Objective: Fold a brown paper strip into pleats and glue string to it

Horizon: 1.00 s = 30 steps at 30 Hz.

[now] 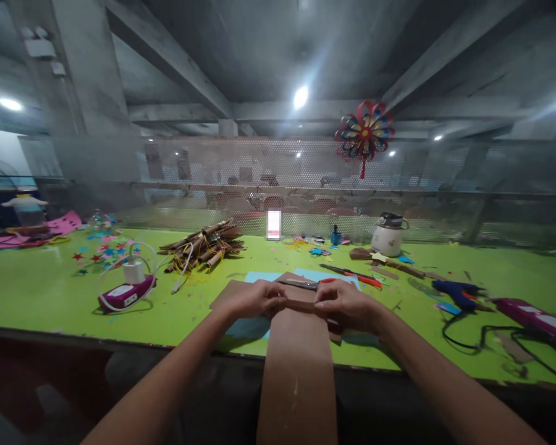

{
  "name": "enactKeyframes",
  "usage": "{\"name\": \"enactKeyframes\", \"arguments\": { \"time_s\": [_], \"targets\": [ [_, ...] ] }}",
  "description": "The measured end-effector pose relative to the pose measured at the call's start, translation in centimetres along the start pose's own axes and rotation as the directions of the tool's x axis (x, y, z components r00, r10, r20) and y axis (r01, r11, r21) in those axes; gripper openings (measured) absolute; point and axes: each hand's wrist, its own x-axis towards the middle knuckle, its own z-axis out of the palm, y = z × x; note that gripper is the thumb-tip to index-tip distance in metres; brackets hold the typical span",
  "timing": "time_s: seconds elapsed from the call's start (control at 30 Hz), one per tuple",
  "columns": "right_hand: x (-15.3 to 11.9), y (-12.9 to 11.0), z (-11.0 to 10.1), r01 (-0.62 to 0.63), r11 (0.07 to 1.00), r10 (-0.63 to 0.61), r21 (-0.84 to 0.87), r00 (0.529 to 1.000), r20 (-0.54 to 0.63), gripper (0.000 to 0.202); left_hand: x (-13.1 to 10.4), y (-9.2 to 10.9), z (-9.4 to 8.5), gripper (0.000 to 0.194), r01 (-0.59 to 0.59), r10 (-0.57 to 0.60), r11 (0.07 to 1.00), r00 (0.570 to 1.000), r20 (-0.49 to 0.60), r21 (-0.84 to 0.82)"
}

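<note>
A long strip of brown paper [299, 371] runs from the table down over its front edge toward me. Its far end is folded or rolled into a narrow band, pinched at the left corner by my left hand [266, 298] and at the right corner by my right hand [345, 303]. Both hands have thumb and fingers closed on the paper. Just beyond the band lie scissors [301, 284] with dark blades, their red handle partly behind my right hand. More brown paper [231, 293] and light blue sheets [250, 327] lie beneath.
Another pair of red-handled scissors [352, 274] lies behind my right hand. At right are a blue glue gun [458, 292], its cord and a purple power strip [537, 321]. Leftward are rolled brown paper sticks [208, 247], another purple power strip [127, 293] and scattered stars. A kettle-like jug [388, 235] stands behind.
</note>
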Motion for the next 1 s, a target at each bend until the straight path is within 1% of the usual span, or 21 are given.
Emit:
{"name": "enactKeyframes", "arguments": {
  "time_s": [0.07, 0.17, 0.23, 0.3, 0.33, 0.43, 0.5, 0.57, 0.63, 0.7, 0.77, 0.8, 0.87, 0.9, 0.97, 1.0],
  "targets": [
    [0.1, -0.3, 0.1, 0.047, 0.999, -0.047, 0.010, 0.999, -0.017, 0.027, 0.0, 0.0, -0.4, 0.031, -0.001, 0.001, 0.998, 1.000, -0.005, -0.059],
    [0.4, -0.7, 0.0, 0.134, 0.980, -0.122, 0.149, 0.989, -0.086, 0.032, 0.0, 0.5, -0.9, 0.032, -0.049, 0.043, 0.975, 0.999, -0.032, -0.216],
    [0.5, -1.1, 0.1, 0.159, 0.961, -0.145, 0.228, 0.987, -0.075, 0.036, 0.2, 1.0, -0.9, 0.031, -0.083, 0.075, 0.933, 0.997, -0.037, -0.349],
    [0.4, -1.7, 0.2, 0.174, 0.962, -0.172, 0.213, 0.985, -0.025, 0.046, 0.7, 1.5, -0.5, 0.031, -0.081, 0.084, 0.874, 0.996, -0.015, -0.480],
    [0.3, -2.0, 0.3, 0.188, 0.967, -0.191, 0.175, 0.982, 0.000, 0.045, 1.1, 1.7, -0.2, 0.031, -0.071, 0.083, 0.842, 0.997, -0.002, -0.536],
    [-0.1, -2.6, 0.4, 0.272, 0.961, -0.272, 0.058, 0.962, 0.004, 0.028, 2.3, 2.1, 1.1, 0.033, -0.022, 0.054, 0.733, 0.998, 0.026, -0.679],
    [-0.1, -2.7, 0.2, 0.328, 0.944, -0.328, 0.041, 0.945, -0.023, 0.022, 3.0, 2.3, 2.1, 0.033, 0.006, 0.025, 0.680, 0.999, 0.032, -0.733],
    [-0.1, -2.4, -0.1, 0.359, 0.931, -0.355, 0.060, 0.932, -0.069, 0.018, 3.5, 2.6, 2.9, 0.034, 0.039, -0.009, 0.662, 0.999, 0.044, -0.748],
    [0.0, -2.1, -0.3, 0.355, 0.933, -0.346, 0.067, 0.932, -0.109, 0.017, 3.6, 2.7, 3.6, 0.034, 0.064, -0.033, 0.659, 0.998, 0.056, -0.749],
    [-0.1, -1.9, -0.2, 0.318, 0.945, -0.306, 0.077, 0.942, -0.136, 0.020, 3.5, 2.7, 4.0, 0.035, 0.091, -0.042, 0.651, 0.996, 0.084, -0.753],
    [-0.3, -2.0, 0.0, 0.252, 0.962, -0.238, 0.104, 0.962, -0.131, 0.025, 3.4, 2.2, 3.9, 0.037, 0.126, -0.063, 0.640, 0.992, 0.112, -0.758],
    [-0.4, -2.0, 0.1, 0.207, 0.972, -0.195, 0.108, 0.974, -0.116, 0.029, 3.3, 1.9, 3.6, 0.038, 0.139, -0.087, 0.631, 0.990, 0.108, -0.763],
    [-0.4, -2.2, 0.3, 0.118, 0.992, -0.115, 0.052, 0.992, -0.059, 0.034, 3.3, 1.0, 2.9, 0.043, 0.125, -0.154, 0.605, 0.987, 0.039, -0.786],
    [-0.3, -2.2, 0.3, 0.090, 0.996, -0.090, -0.015, 0.996, -0.025, 0.036, 3.4, 0.6, 2.4, 0.044, 0.088, -0.183, 0.597, 0.983, -0.029, -0.797],
    [0.1, -2.3, 0.3, 0.078, 0.977, -0.075, -0.197, 0.997, 0.021, 0.037, 3.5, -0.1, 1.8, 0.046, 0.029, -0.218, 0.613, 0.967, -0.134, -0.789],
    [0.3, -2.2, 0.2, 0.088, 0.952, -0.082, -0.292, 0.996, 0.034, 0.036, 3.5, -0.2, 1.7, 0.047, 0.030, -0.231, 0.639, 0.960, -0.155, -0.768]
  ]
}}
